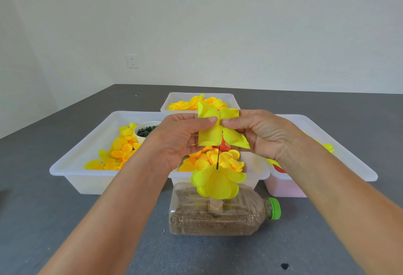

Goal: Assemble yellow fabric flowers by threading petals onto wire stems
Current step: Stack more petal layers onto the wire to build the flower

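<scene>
1. Nearest the camera, a plastic bottle (220, 213) with a green cap (274, 208) is lying on its side on the grey table (65, 220), cap pointing right. It is holding brown granules and seems to be serving as a stand.

2. Just above the bottle, a finished layer of yellow petals (218, 182) is sitting on a thin dark wire (218, 157) that is rising nearly upright towards the hands.

3. Above that, both hands are meeting at the wire's upper part. The left hand (181, 137) and right hand (259, 133) are each pinching a four-lobed yellow petal piece (218, 129) at its centre, thumbs nearly touching. The wire tip is hidden behind the piece.

4. The coming move probably turns on this: the wire's long axis is running straight down from the piece, so the piece likely has to slide down it onto the lower petals. Neither hand is clearly nearer.

5. Open room lies along the bare wire between piece and lower petals. White trays (72, 165) of loose petals are crowding just behind, and a bowl (141, 130) of dark bits is sitting in the left tray.
</scene>
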The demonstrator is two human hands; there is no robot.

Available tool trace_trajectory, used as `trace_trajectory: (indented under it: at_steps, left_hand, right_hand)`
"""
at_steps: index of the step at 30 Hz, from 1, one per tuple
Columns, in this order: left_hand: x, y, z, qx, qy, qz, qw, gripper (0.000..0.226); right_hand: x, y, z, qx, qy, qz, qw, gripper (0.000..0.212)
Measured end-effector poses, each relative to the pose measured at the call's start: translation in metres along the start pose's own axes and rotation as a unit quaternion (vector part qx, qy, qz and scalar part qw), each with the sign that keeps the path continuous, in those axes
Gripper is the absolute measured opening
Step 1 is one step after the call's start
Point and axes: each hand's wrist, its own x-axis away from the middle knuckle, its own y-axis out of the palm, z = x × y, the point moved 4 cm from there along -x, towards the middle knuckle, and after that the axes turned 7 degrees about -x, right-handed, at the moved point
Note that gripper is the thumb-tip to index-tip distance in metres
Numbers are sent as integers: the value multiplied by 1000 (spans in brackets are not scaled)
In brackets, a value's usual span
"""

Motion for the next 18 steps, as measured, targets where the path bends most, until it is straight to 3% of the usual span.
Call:
trace_trajectory:
  at_steps: [3, 8, 12, 16, 18]
  left_hand:
    - [0, -1, -5, 1, -18, 13, 1000, 16]
    - [-2, -2, -5, -13, -36, 33, 999, 18]
    - [-3, -2, -7, -15, -41, 39, 998, 10]
    - [-3, -3, -8, -12, -37, 43, 998, 12]
    - [-3, -3, -9, -14, -38, 41, 998, 12]
  right_hand:
    - [1, -1, 2, 3, 8, -7, 1000, 22]
    - [-1, -7, 1, 65, 7, 14, 998, 58]
    - [0, -8, -1, 107, 11, 15, 994, 53]
    - [2, -7, -2, 121, 18, 20, 992, 66]
    - [2, -7, -2, 111, 21, 24, 993, 60]
